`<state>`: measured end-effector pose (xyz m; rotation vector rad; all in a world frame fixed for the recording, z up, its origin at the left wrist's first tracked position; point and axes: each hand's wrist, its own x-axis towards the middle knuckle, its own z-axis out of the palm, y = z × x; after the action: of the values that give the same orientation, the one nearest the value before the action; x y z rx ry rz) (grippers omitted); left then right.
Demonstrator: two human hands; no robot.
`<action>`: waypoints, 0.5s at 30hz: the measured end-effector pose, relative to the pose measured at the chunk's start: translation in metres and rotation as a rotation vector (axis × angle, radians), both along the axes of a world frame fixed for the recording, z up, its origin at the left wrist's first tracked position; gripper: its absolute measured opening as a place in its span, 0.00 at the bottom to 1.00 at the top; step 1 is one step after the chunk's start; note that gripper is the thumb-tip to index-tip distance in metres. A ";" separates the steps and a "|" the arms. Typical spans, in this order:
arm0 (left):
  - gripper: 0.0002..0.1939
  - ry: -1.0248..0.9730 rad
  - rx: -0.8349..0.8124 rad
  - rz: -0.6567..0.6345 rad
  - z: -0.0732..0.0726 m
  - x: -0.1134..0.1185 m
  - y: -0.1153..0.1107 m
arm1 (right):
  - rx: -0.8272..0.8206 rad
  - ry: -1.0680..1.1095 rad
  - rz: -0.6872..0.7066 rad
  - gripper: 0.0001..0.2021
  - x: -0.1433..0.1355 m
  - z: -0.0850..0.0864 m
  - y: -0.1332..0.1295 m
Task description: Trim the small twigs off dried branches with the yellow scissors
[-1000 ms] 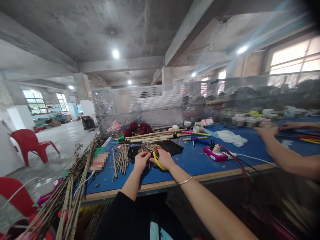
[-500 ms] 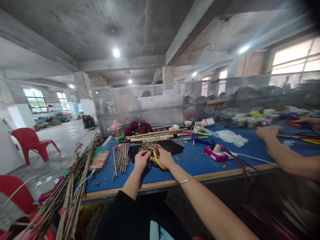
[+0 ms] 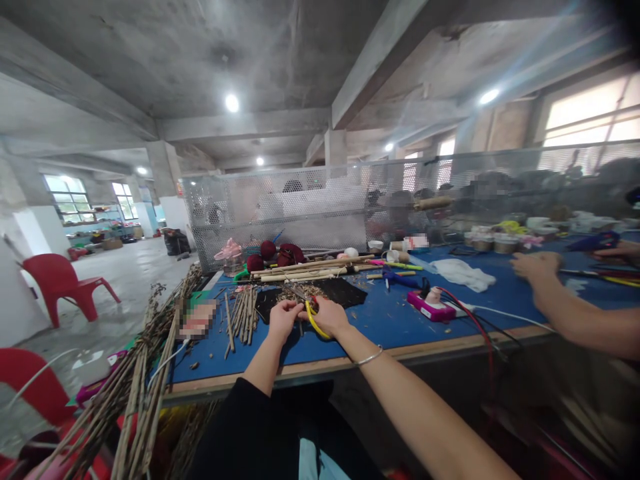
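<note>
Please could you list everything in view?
chairs: two, red, left
long sticks: many, brown, lower left
table: one, blue, mid-frame
short sticks: many, brown, left of mat
mat: one, black, under scraps
scraps: many, brown, on mat
balls: several, dark red, table's back
power strip: at least one, purple, table
glue gun: at least one, blue, behind power strip
mesh screen: one, grey, behind table
co-worker's hands: two, far right
scissors: one, yellow-handled, right hand
left hand: one, beside scissors
right hand: one, around scissors
</note>
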<state>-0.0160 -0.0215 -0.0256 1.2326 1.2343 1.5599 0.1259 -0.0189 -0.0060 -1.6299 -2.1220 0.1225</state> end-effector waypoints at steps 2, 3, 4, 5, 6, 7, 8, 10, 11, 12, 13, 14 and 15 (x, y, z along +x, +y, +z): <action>0.13 0.020 -0.006 0.024 0.001 0.000 -0.001 | -0.002 -0.011 -0.005 0.29 0.000 0.001 -0.001; 0.13 0.023 -0.010 0.029 0.002 0.000 -0.002 | -0.001 -0.018 -0.007 0.29 -0.001 0.001 -0.001; 0.13 0.026 -0.015 0.034 0.002 0.000 -0.002 | 0.000 -0.024 -0.010 0.30 -0.001 0.001 -0.002; 0.13 0.030 -0.024 0.039 0.003 0.000 -0.002 | -0.001 -0.029 -0.013 0.30 -0.001 0.002 -0.002; 0.13 0.039 -0.035 0.049 0.003 0.000 -0.003 | -0.002 -0.033 -0.015 0.30 -0.001 0.002 -0.002; 0.13 0.053 -0.048 0.063 0.003 0.000 -0.003 | -0.004 -0.035 -0.017 0.29 -0.001 0.002 -0.002; 0.13 0.070 -0.058 0.075 0.003 0.000 -0.003 | -0.005 -0.036 -0.017 0.29 -0.002 0.002 -0.003; 0.14 0.097 -0.073 0.086 0.003 0.000 -0.003 | -0.013 -0.036 -0.012 0.29 -0.002 0.002 -0.003; 0.15 0.103 -0.082 0.084 0.003 0.000 -0.003 | -0.017 -0.035 -0.010 0.28 -0.003 0.002 -0.003; 0.16 0.104 -0.093 0.079 0.003 0.000 -0.003 | -0.020 -0.034 -0.009 0.28 -0.003 0.002 -0.003; 0.16 0.098 -0.105 0.069 0.004 0.000 -0.004 | -0.022 -0.032 -0.013 0.28 -0.003 0.002 -0.003; 0.17 0.086 -0.117 0.057 0.004 0.000 -0.004 | -0.021 -0.030 -0.024 0.28 -0.003 0.001 -0.002; 0.17 0.069 -0.126 0.043 0.005 0.000 -0.005 | -0.018 -0.029 -0.037 0.28 -0.003 0.001 -0.002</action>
<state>-0.0163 -0.0263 -0.0210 1.1939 1.3905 1.4569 0.1229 -0.0212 -0.0051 -1.6897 -2.1169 0.1073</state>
